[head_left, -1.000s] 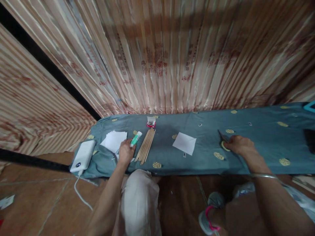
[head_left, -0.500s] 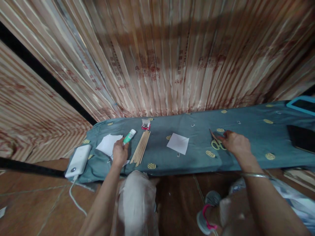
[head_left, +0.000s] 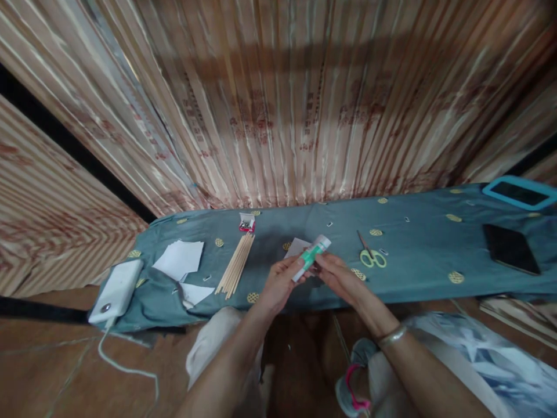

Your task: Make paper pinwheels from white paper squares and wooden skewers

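A green and white glue stick is held up over the cloth between both hands. My left hand grips its lower end, and my right hand has its fingers closed on the upper part. Behind the hands lies a square of white paper, mostly covered by them. To the right, scissors with yellow-green handles rest on the cloth, apart from my right hand. A bundle of thin wooden sticks lies left of my left hand, with a small red and white box of pins or tacks just behind it.
White paper sheets and a paper scrap lie at left, near a white power bank with a cable. A black tablet or phone and a blue-framed tablet lie right. A pleated curtain hangs behind the cloth-covered bench.
My left hand has brought the glue stick rightward, over the paper square. My right hand has let go of the scissors, left on the cloth, and come to the glue stick.
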The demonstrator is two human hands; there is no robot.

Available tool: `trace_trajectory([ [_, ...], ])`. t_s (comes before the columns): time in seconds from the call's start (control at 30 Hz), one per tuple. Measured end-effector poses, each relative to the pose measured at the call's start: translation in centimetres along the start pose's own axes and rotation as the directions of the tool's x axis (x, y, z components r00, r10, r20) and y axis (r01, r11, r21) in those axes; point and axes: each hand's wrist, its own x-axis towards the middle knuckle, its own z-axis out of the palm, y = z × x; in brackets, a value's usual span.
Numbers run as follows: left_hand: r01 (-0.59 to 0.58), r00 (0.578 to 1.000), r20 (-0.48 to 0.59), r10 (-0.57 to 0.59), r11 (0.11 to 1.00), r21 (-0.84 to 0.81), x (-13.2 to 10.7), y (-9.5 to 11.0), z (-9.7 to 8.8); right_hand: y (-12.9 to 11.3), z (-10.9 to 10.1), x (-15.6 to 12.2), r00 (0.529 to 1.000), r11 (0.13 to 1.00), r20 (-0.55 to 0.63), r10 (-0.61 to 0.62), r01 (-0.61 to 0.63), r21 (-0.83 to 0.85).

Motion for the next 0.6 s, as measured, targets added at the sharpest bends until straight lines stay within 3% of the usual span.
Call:
trace_trajectory([
  [0.17, 0.12, 0.991, 0.078, -0.11, 0.983, -0.136, 2.0, -0.6, 0.6, 0.2, -0.9, 0.6, 0.999, 0.997, -0.016, 0.029, -0.028, 0.076],
  [0.6, 0.171, 0.983, 0.071, -0.167, 0.984, -0.056, 4.4, -1.2, -2.2, 1.8, -1.1, 3.5, 0.988, 0.99, -0.144, 0.064, -0.045, 0.132],
])
